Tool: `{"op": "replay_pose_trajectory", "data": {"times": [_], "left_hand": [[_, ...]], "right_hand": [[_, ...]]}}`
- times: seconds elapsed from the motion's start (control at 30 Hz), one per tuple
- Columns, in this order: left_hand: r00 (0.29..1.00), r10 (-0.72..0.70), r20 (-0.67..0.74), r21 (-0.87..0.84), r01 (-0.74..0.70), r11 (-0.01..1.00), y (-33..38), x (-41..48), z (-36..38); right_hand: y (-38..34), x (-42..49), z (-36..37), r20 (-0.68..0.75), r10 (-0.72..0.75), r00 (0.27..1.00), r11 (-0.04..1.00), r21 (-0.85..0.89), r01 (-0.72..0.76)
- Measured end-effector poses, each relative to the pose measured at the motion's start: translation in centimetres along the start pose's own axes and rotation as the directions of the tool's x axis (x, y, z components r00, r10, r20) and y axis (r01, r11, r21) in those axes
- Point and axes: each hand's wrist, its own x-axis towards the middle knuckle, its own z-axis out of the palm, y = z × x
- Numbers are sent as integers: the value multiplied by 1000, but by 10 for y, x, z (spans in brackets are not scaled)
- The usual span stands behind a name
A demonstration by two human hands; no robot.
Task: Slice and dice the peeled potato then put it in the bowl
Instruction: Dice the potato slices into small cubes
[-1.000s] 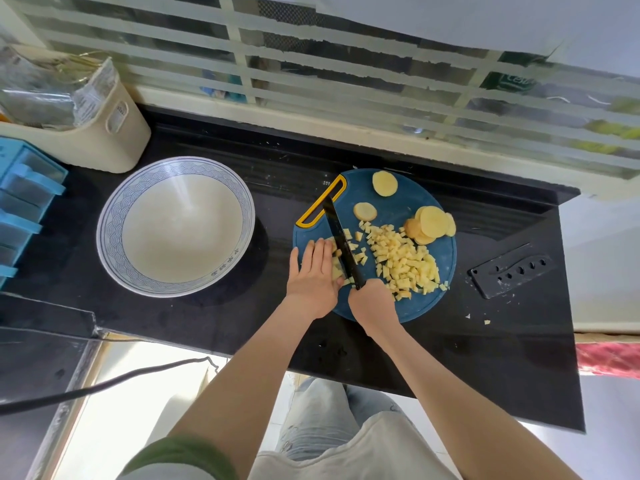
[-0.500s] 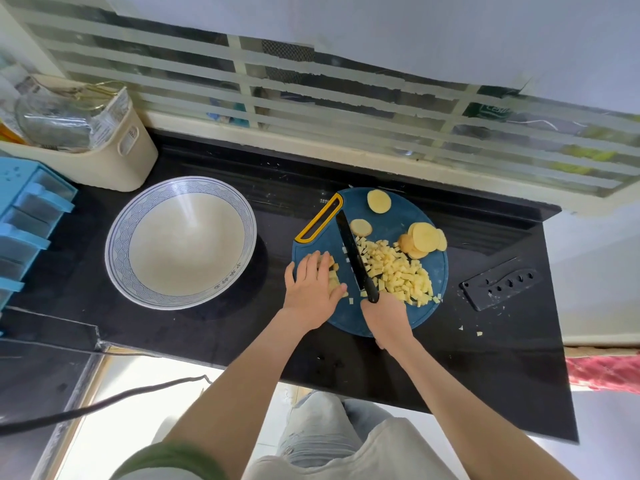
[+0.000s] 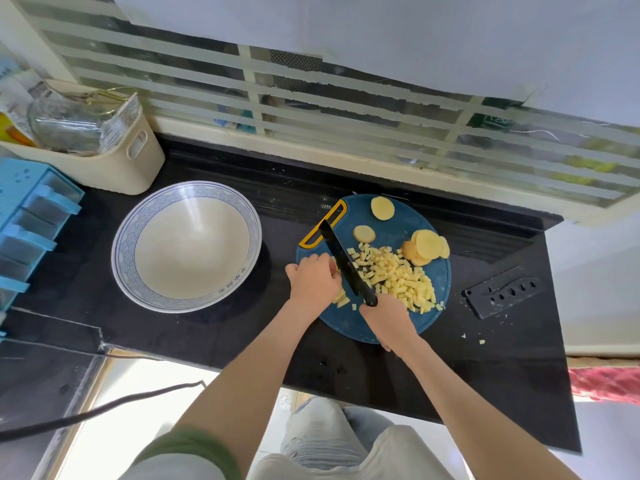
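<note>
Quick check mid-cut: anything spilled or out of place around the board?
Yes, minor: a couple of potato bits lie off the cutting board, on the black counter near the knife sheath. The rest of the diced pile sits on the board. Nothing else stands out.

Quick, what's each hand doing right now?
Left hand: fingers curled, holding yellow potato strips down.
Right hand: gripping the black-bladed kitchen knife.
</note>
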Motion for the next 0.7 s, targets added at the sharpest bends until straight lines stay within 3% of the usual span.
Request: {"op": "replay_pose_trajectory", "data": {"times": [0.17, 0.3, 0.4, 0.5, 0.6, 0.63, 0.7], "left_hand": [[998, 66, -22, 60, -65, 996, 9, 2, 7], [983, 181, 6, 147, -180, 973, 4, -4, 9], [983, 181, 1, 189, -178, 966, -3, -7, 6], [969, 207, -133, 28, -205, 978, -3, -9, -1], [879, 297, -374, -124, -364, 923, 9, -8, -12], [847, 359, -391, -124, -435, 892, 16, -8, -16], [834, 477, -278, -128, -524, 842, 33, -6, -20]], "right_hand": [[5, 5, -1, -101, 0, 995, 1000, -1, 0], [10, 6, -6, -168, -39, 985, 988, -155, 13], [13, 6, -12, -219, -86, 972, 956, -294, 18], [17, 2, -24, -228, -155, 961, 908, -416, 47], [24, 0, -37, -207, -202, 957, 833, -550, 57], [28, 0, -41, -204, -223, 953, 798, -600, 59], [32, -2, -49, -200, -280, 939, 734, -675, 75]]}}
